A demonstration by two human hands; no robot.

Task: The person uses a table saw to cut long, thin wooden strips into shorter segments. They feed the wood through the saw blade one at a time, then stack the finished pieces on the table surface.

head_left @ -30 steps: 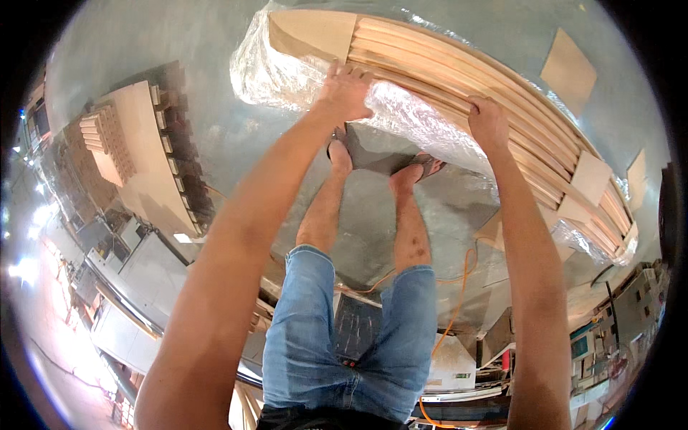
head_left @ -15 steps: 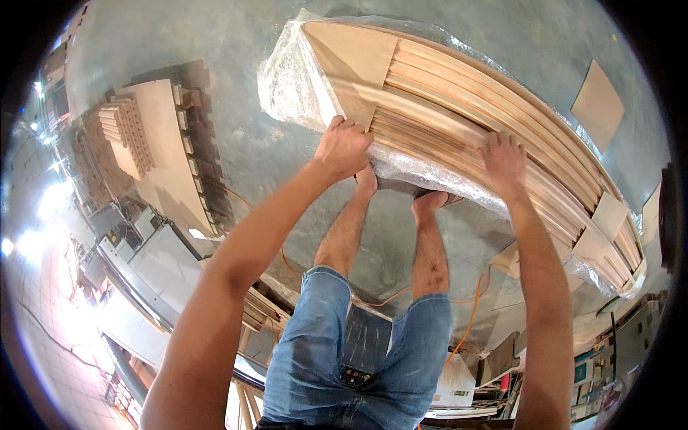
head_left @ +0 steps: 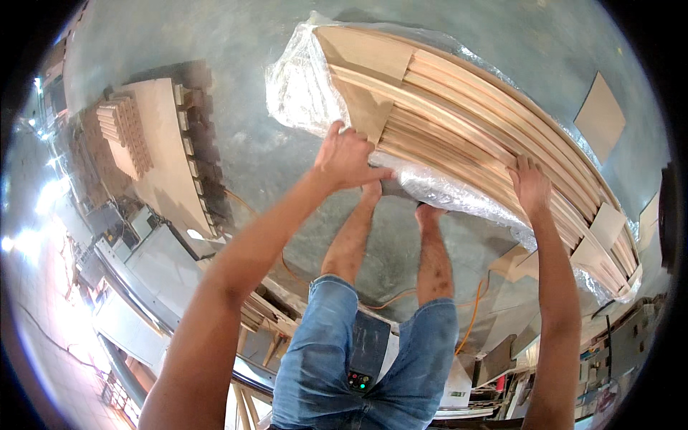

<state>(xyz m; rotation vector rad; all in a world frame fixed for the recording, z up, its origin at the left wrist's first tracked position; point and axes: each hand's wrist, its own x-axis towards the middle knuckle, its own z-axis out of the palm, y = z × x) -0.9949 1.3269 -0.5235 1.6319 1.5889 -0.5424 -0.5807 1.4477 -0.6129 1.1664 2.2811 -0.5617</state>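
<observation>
A long bundle of pale wooden strips lies across the floor in front of my feet, partly wrapped in clear plastic film. A thin brown board covers its left end. My left hand is at the near left corner, beside the film, with fingers apart and thumb stretched out to the right. Farther right, my right hand has its fingers bent over a wooden strip in the middle of the bundle. The undersides of those fingers are hidden.
On the left, a pallet with a board carries a small stack of notched wood pieces. A flat brown sheet lies at the far right. An orange cable crosses the floor near my legs. Machines and wood pieces stand behind me.
My left hand has gone from closed at the bundle's corner to spread fingers. My right hand has moved right and a little nearer along the strips.
</observation>
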